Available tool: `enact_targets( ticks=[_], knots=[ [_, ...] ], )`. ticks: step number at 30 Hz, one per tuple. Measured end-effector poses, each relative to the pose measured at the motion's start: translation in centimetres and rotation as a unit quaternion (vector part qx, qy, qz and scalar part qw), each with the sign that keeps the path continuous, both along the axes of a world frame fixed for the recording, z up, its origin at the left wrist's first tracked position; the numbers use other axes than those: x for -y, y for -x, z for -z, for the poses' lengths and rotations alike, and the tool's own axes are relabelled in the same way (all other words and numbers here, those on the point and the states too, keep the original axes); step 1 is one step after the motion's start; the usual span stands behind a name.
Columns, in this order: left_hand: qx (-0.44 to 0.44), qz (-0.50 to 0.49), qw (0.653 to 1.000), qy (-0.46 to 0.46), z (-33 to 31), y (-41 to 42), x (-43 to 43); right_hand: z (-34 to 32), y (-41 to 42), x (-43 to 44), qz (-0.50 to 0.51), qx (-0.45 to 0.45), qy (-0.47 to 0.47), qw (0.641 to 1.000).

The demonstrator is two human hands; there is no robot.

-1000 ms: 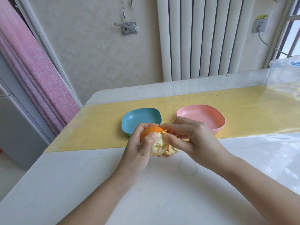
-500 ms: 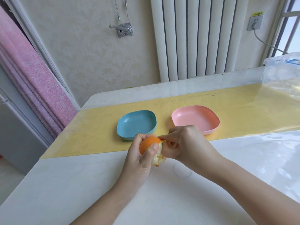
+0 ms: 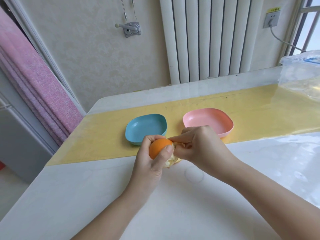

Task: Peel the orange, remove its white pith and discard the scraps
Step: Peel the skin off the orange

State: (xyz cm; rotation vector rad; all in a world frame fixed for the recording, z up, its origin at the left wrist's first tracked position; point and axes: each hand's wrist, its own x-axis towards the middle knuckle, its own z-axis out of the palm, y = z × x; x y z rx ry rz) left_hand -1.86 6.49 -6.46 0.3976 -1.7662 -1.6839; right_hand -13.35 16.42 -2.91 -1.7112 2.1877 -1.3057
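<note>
A partly peeled orange (image 3: 158, 147) is held above the white table, near the yellow mat's front edge. My left hand (image 3: 149, 163) grips it from the left, thumb across its front. Its left side still has orange skin; pale pith and loosened peel (image 3: 171, 161) show at the lower right. My right hand (image 3: 200, 147) pinches the peel edge at the top of the fruit with thumb and forefinger. Behind the hands stand a blue dish (image 3: 136, 129) and a pink dish (image 3: 213, 118), both with nothing in them.
The yellow mat (image 3: 103, 135) crosses the white table (image 3: 173, 205). A clear plastic container (image 3: 301, 73) stands at the far right. A radiator (image 3: 207, 38) and a wall lie behind the table, and a pink curtain (image 3: 31, 80) hangs at the left.
My right hand has shifted from the lower peel up to the top edge of the skin. My left hand has turned the orange, so more unpeeled skin faces me.
</note>
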Motion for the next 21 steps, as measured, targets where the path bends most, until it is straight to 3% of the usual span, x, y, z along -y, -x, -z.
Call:
enact_targets(
  ticks=[4,10,17,21],
  knots=[
    [-0.029,0.009,0.998,-0.059,-0.2,0.1,0.3,0.1,-0.6,0.1,0.039,0.091,0.066,0.993],
    [-0.093,0.011,0.983,-0.156,-0.6,0.6,-0.2,0.6,-1.3,0.6,0.095,0.125,0.128,0.979],
    [-0.117,-0.022,0.938,-0.325,-1.0,1.7,-0.3,0.7,-1.8,0.9,0.071,0.309,0.169,0.933],
    [-0.137,-0.075,0.891,-0.426,-1.5,1.5,1.3,0.0,-1.7,0.9,0.033,0.375,0.18,0.909]
  ],
)
